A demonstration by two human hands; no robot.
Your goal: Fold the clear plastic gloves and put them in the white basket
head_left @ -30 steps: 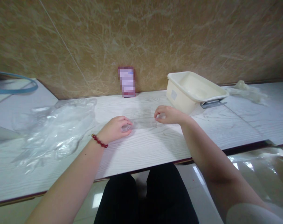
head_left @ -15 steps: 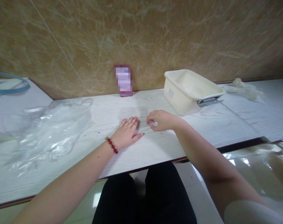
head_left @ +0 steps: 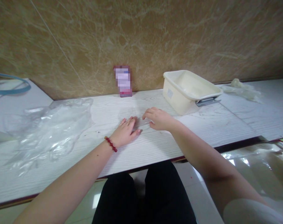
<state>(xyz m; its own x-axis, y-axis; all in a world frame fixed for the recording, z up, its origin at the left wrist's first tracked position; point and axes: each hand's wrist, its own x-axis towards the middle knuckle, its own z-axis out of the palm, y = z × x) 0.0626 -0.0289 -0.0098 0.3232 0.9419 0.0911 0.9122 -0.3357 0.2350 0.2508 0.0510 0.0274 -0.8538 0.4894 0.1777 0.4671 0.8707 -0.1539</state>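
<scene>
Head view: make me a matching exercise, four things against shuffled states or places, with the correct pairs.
Things
1. left hand
2. right hand
3. bracelet
4. clear film

States or places
A. red and beaded
B. lying thin and see-through on the counter
C. fingers bent, nearer the cream tub
D. palm down, fingers stretched out

Pairs: 1-D, 2-C, 3-A, 4-B
</scene>
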